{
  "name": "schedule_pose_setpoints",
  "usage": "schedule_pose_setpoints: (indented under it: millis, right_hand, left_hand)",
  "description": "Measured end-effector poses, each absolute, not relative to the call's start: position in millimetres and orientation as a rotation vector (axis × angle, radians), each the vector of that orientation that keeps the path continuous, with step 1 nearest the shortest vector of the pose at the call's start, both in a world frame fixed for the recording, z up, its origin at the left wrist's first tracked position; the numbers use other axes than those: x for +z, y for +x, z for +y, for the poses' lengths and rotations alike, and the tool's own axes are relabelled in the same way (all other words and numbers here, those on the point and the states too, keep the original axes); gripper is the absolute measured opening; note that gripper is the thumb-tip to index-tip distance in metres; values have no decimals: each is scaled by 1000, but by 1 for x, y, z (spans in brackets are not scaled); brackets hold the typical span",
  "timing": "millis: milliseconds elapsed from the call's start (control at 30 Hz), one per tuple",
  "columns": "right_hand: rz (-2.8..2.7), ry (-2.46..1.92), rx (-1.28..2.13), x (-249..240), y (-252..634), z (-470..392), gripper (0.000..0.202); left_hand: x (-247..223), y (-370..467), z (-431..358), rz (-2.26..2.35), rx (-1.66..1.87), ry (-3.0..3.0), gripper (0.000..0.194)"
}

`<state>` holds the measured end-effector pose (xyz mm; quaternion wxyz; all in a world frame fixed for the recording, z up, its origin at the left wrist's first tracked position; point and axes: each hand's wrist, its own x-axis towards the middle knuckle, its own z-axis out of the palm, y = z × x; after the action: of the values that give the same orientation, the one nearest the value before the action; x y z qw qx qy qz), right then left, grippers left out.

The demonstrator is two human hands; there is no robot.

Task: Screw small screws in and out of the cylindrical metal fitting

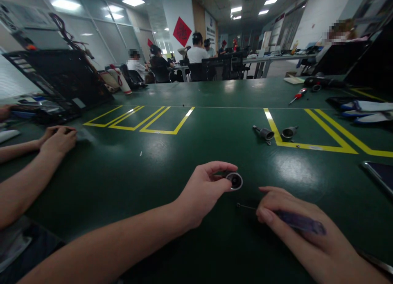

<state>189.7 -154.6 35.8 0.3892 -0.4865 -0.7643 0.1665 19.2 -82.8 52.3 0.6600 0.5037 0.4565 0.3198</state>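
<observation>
My left hand (201, 189) is closed around a small round metal cup (236, 181), its dark hollow end turned toward me. A screwdriver (302, 223) with a translucent purple handle lies in the grip of my right hand (310, 239). Its thin shaft points left, just below the cup and apart from it. At the shaft's tip is a tiny ring-like piece (238, 205), too small to name. Farther off on the green table (123, 165) lie two similar metal cups with stems, one on the left (265, 133) and one on the right (288, 132), with several tiny parts beside them.
A co-worker's hands (59, 142) rest at the left edge. A red-handled screwdriver (297, 96) lies far right, near gloves (368, 112). A phone-like device (379, 175) sits at the right edge. Yellow tape (322, 146) marks the table. People sit at desks behind.
</observation>
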Motion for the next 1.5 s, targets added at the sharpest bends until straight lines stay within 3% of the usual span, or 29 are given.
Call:
schedule_pose_setpoints:
  millis: [133,433,1500]
  right_hand:
    - [-2044,-1085,155,40,186,-158,12]
    - [-2083,-916,-163,37,191,-160,16]
    - [-2109,-920,-227,33,187,-159,21]
  left_hand:
    - [51,19,-82,1032,725,1139,30]
    - [47,17,-81,1012,724,1180,30]
    - [35,16,-82,921,761,1417,17]
